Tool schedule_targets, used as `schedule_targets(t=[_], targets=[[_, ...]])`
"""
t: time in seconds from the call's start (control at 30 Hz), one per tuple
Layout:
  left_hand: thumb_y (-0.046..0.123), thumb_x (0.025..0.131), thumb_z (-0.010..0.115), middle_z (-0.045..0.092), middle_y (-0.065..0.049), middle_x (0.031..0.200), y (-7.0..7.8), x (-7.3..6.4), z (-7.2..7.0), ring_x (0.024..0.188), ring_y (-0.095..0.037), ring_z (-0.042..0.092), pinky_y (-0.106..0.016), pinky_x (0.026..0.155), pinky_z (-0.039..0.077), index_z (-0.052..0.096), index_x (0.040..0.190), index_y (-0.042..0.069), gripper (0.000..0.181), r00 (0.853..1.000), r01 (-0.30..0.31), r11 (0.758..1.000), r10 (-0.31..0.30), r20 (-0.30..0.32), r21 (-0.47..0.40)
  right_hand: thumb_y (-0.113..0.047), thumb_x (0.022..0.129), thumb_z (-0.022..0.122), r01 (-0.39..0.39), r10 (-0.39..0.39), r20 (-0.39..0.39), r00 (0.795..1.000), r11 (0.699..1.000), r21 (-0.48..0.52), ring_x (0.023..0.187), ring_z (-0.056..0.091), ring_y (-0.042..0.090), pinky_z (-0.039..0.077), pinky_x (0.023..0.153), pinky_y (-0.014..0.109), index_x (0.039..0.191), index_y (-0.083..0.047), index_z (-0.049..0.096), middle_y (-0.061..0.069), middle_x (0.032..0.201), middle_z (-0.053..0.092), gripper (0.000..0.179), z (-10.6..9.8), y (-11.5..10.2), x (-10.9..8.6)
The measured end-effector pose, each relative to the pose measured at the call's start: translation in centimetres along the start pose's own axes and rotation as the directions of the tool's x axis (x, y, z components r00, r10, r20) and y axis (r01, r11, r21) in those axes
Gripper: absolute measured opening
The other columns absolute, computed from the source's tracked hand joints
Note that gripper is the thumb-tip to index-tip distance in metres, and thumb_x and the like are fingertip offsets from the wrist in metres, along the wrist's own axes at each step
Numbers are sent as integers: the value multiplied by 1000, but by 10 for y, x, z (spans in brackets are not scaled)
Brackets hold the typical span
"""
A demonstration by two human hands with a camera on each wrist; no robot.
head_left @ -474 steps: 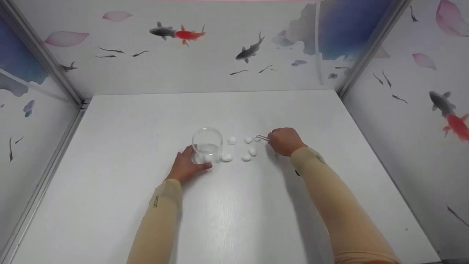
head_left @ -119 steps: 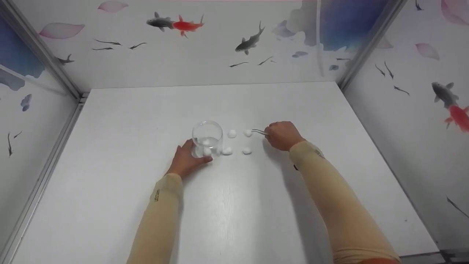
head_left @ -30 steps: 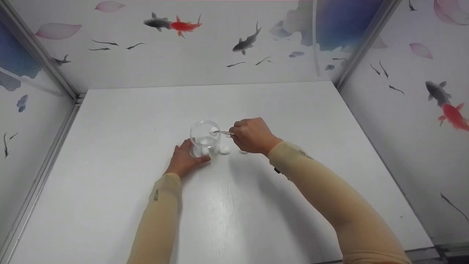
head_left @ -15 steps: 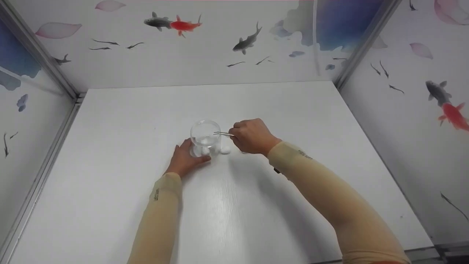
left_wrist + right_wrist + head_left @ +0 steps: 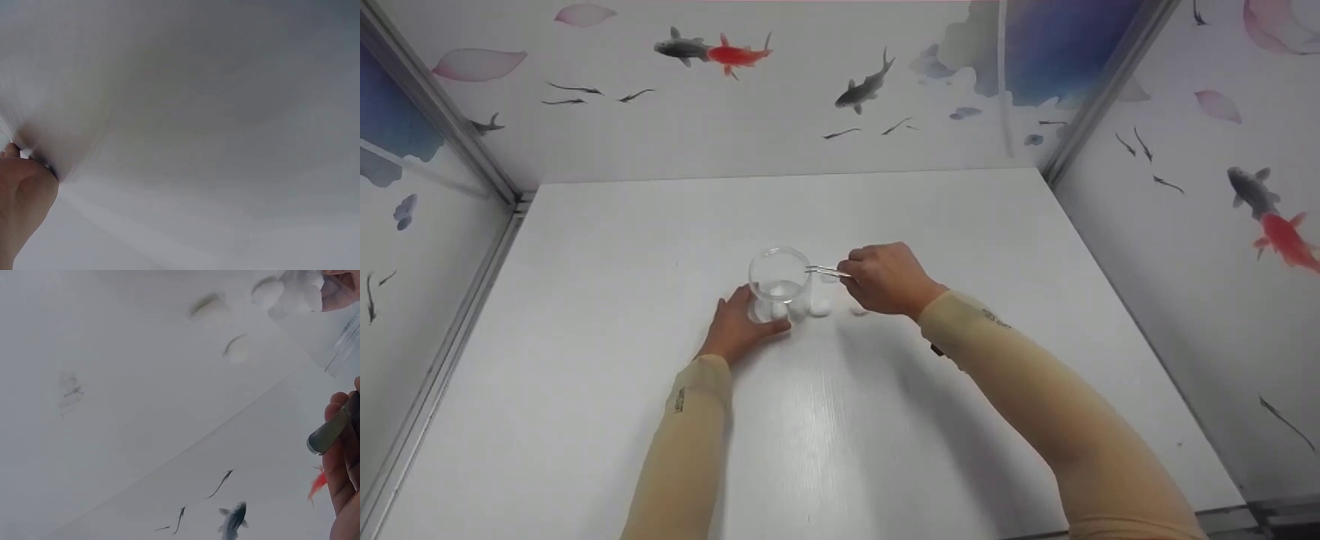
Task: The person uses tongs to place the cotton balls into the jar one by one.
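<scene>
My left hand [image 5: 739,328] grips the clear jar [image 5: 778,294] low on its left side, thumb in front. The jar stands upright with its round mouth open, and white cotton balls [image 5: 779,309] show through its wall. In the left wrist view, part of my left hand [image 5: 28,197] appears at the left edge. My right hand [image 5: 889,277] holds metal tweezers [image 5: 826,271], their tips at the jar's right rim with nothing between them. The right wrist view shows the blunt end of the tweezers [image 5: 329,433] sticking out of the right hand [image 5: 343,467].
Just right of the jar lie a front cotton ball [image 5: 820,307], one partly behind the tweezers [image 5: 829,278], and another [image 5: 859,310] partly under the right hand. A white table [image 5: 622,247] carries everything, walled by panels [image 5: 780,142] with printed fish at the back and sides.
Fewer cotton balls lie on the table than earlier. The tweezers carried one into the jar's mouth and let it go; now the right hand has drawn slightly right. The left hand stays put.
</scene>
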State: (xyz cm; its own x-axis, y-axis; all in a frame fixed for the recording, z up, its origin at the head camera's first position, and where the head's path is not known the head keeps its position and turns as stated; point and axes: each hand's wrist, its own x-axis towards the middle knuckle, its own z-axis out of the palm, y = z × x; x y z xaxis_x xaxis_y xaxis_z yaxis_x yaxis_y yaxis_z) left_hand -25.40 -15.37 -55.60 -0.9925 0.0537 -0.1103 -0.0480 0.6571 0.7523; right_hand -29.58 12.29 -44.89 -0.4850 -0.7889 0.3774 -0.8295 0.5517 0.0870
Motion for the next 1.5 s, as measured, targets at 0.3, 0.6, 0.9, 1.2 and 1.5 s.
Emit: schedule_targets(t=[0.3, 0.6, 0.9, 1.2, 1.5], targets=[[51, 76, 83, 36, -12, 157, 0, 0, 0, 148, -28, 24, -39, 123, -6, 31, 155, 9, 104, 1000, 3, 1000, -3, 1, 1, -8, 88, 70, -47, 43, 66, 997, 998, 52, 59, 60, 14, 53, 50, 32, 91, -10, 75, 1, 73, 66, 6, 4, 24, -44], [52, 77, 82, 35, -13, 158, 1, -1, -1, 148, -29, 23, -38, 122, -7, 30, 156, 9, 104, 1000, 10, 1000, -10, 8, 3, -7, 87, 72, -117, 105, 172, 980, 991, 65, 64, 64, 15, 57, 57, 34, 91, -10, 77, 1, 78, 70, 7, 17, 36, -80], [48, 78, 83, 35, -15, 158, 3, -3, -3, 148, -31, 23, -40, 123, -6, 30, 155, 7, 102, 1000, 3, 1000, -3, 4, -1, -9, 89, 73, -167, 152, 214, 965, 985, 54, 65, 63, 12, 59, 61, 31, 95, -11, 79, 1, 80, 71, 9, 26, 33, -88], [50, 77, 83, 35, -14, 157, 2, -3, -2, 148, -31, 22, -40, 123, -5, 31, 155, 7, 103, 1000, 7, 1000, -7, -1, -9, -12, 90, 73, -197, 179, 248, 952, 979, 49, 70, 66, 13, 60, 66, 31, 99, -12, 79, 1, 84, 72, 11, 27, 32, -89], [49, 77, 83, 34, -13, 158, 3, -5, -1, 148, -30, 21, -39, 122, -7, 29, 156, 9, 103, 1000, 26, 999, -26, 4, -19, -10, 90, 71, -178, 161, 236, 958, 983, 52, 67, 64, 13, 58, 61, 32, 96, -11, 78, 0, 81, 71, 9, 27, 31, -92]])
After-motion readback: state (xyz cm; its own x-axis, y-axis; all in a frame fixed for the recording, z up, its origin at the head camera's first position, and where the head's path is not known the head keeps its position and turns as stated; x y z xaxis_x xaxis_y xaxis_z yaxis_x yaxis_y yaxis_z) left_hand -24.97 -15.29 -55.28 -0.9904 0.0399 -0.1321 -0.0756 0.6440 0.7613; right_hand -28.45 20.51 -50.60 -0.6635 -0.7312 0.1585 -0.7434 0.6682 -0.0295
